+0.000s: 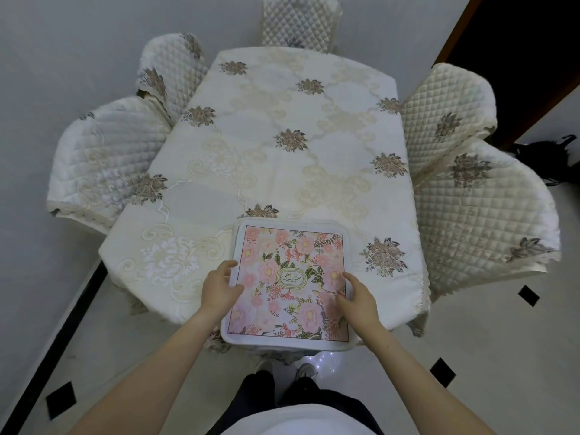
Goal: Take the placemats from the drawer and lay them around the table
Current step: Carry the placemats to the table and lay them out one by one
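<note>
A stack of square placemats (288,268) with pink flower print and white borders lies at the near end of the table (282,158), its near edge hanging past the table's rim. My left hand (219,285) holds the stack's left edge, thumb on top and fingers curled at the side. My right hand (357,298) lies on the right part of the top mat with fingers fairly straight. The table wears a cream embroidered cloth with brown flower motifs.
Quilted cream chairs surround the table: two at the left (106,164), two at the right (483,208), one at the far end (301,23). A dark doorway (527,42) is at upper right. White floor tiles with black diamonds lie below.
</note>
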